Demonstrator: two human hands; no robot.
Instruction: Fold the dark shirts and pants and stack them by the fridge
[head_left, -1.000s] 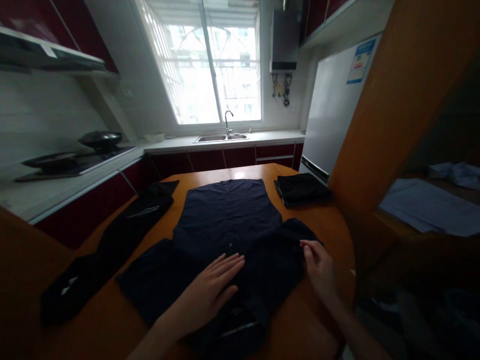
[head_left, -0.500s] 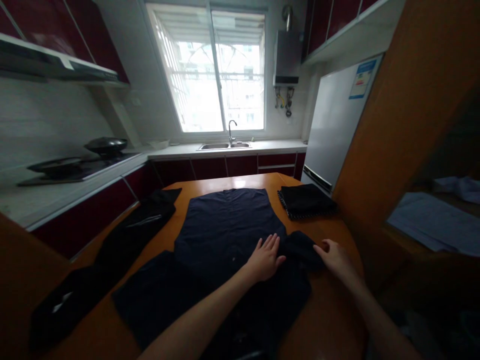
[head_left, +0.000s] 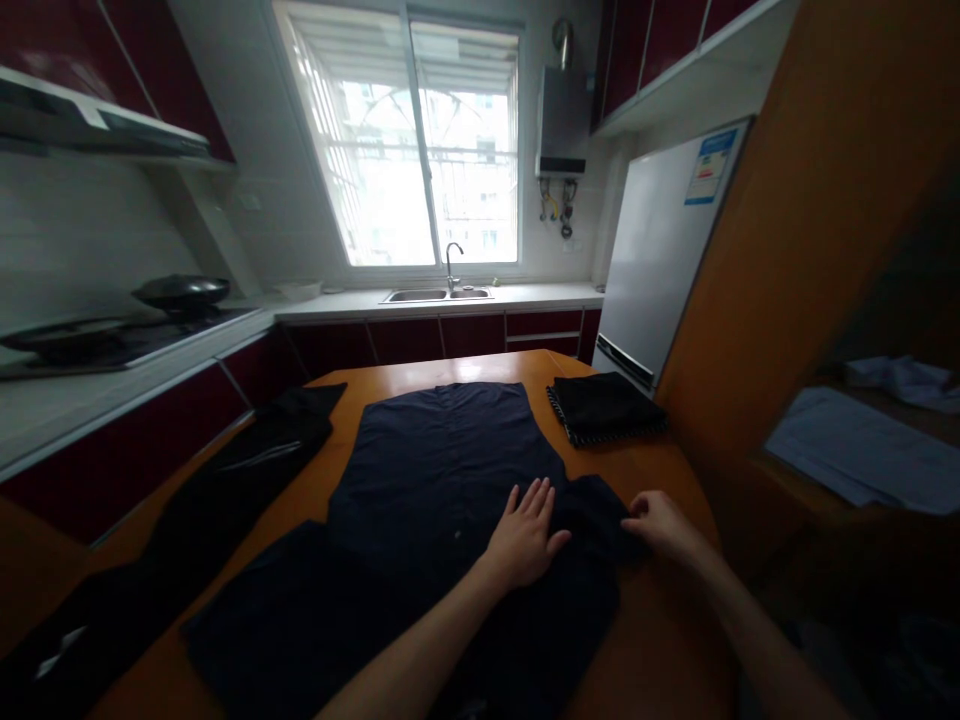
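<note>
A dark navy shirt (head_left: 442,450) lies spread out on the wooden table (head_left: 652,640), one short sleeve reaching out at each side. My left hand (head_left: 525,535) rests flat on the shirt near its right side, fingers stretched out and thumb apart. At the end of the right sleeve (head_left: 600,510), my right hand (head_left: 658,522) has thumb and fingertips pinched together on the sleeve's edge. The lower part of the shirt runs under my left forearm and is dark, so its folds are hard to make out.
Black clothing (head_left: 232,470) with white marks stretches along the table's left side. A folded black cloth (head_left: 607,405) with a patterned edge lies at the back right. Beyond stand a sink (head_left: 420,296), a stove with pans (head_left: 180,292) and a fridge (head_left: 652,260).
My right hand's fingers have closed on the sleeve's edge, and the sleeve lies a little flatter. My left hand stays flat on the shirt. The view has shifted slightly to the right.
</note>
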